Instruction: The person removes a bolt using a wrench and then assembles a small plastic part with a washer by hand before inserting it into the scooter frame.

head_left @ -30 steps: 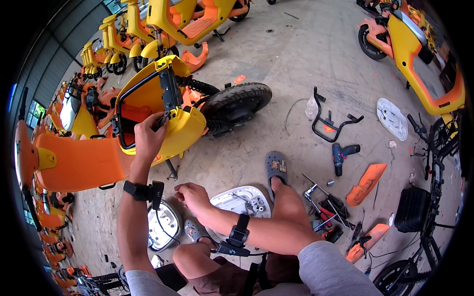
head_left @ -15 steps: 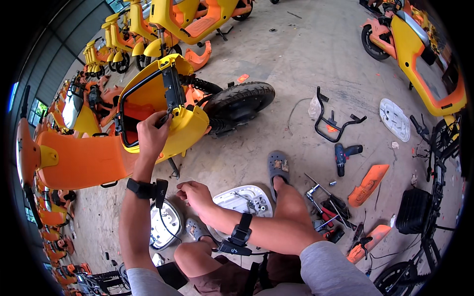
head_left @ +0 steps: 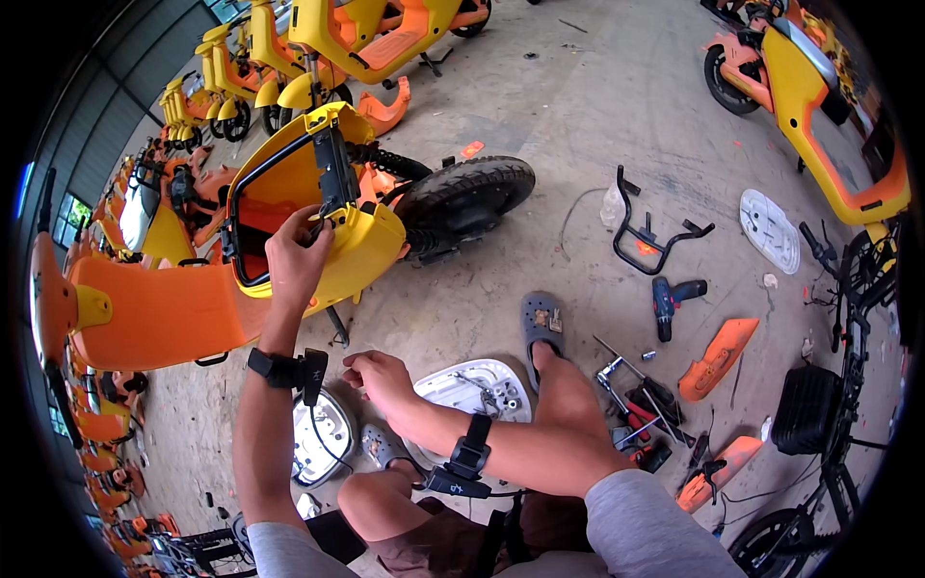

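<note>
Left hand (head_left: 294, 260), grip too hidden to tell, seems busy by the long black bracket (head_left: 333, 173) on the yellow-and-orange plastic scooter (head_left: 374, 236), needing care next.

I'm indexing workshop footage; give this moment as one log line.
left hand: at flat black bracket on yellow plastic scooter body, grip unclear | right hand: loosely curled, near white rounded tray | floor: blue-black cordless drill

Right of the scooter (head_left: 371, 241), a drill (head_left: 664, 310) lies between a loose frame (head_left: 648, 237) and what seem hand tools (head_left: 661, 399).
</note>
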`<control>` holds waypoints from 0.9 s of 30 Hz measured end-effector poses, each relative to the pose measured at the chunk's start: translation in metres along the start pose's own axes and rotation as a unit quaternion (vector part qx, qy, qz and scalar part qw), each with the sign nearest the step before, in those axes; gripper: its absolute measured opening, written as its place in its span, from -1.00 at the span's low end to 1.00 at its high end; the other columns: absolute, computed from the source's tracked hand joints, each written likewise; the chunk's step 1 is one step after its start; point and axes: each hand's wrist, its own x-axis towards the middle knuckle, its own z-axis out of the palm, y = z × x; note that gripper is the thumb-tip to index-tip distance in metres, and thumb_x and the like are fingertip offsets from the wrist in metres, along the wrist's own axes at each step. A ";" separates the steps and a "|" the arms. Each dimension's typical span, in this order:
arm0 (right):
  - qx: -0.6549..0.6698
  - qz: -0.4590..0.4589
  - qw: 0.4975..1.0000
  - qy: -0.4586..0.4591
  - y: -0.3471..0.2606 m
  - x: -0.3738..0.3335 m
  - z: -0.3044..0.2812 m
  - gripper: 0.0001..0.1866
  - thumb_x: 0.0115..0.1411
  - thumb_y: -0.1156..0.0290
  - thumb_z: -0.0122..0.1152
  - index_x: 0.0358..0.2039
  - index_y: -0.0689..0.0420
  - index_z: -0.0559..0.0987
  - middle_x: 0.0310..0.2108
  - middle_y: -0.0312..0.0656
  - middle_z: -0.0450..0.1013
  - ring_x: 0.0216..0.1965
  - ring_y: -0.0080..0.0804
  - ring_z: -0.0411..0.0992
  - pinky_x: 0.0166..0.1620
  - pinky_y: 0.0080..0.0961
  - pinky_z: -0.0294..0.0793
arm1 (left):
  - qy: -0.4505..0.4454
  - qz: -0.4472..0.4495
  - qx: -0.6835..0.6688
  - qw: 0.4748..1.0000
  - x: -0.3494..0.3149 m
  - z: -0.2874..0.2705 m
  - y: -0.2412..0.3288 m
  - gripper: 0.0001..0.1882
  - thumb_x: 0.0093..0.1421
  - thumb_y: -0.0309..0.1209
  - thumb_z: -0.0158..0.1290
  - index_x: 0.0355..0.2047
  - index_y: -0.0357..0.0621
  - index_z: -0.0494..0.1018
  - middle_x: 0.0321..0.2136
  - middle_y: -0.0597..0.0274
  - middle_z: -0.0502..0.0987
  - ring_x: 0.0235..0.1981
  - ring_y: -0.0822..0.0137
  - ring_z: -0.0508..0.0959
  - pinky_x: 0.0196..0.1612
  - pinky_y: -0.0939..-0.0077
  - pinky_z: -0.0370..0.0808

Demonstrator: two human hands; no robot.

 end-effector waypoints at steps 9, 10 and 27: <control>0.009 0.000 1.000 -0.004 0.001 -0.002 0.002 -0.79 0.25 0.34 0.01 -0.23 0.09 0.59 -0.38 -0.36 0.53 -0.34 -0.64 0.41 -0.27 -0.59 0.33 | 0.026 -0.005 -0.043 0.999 -0.002 0.008 -0.024 -0.71 0.13 -0.35 0.24 -0.28 -0.39 0.57 -0.69 0.23 0.46 -0.66 0.58 0.30 -0.58 0.59 0.29; 0.008 0.000 1.000 -0.004 0.000 -0.003 0.003 -0.79 0.25 0.34 0.01 -0.23 0.09 0.59 -0.39 -0.36 0.53 -0.35 -0.64 0.40 -0.27 -0.59 0.33 | 0.033 -0.010 -0.048 0.998 -0.003 0.008 -0.025 -0.71 0.13 -0.34 0.24 -0.28 -0.39 0.57 -0.69 0.24 0.46 -0.66 0.58 0.30 -0.58 0.59 0.29; 0.021 -0.006 1.000 0.017 -0.003 -0.007 0.006 -0.75 0.22 0.42 0.00 -0.25 0.30 0.58 -0.42 -0.20 0.53 -0.41 -0.54 0.43 -0.31 -0.63 0.41 | -0.013 -0.035 -0.051 0.998 -0.001 0.002 -0.018 -0.69 0.13 -0.35 0.24 -0.25 -0.41 0.57 -0.60 0.18 0.55 -0.60 0.58 0.39 -0.47 0.62 0.40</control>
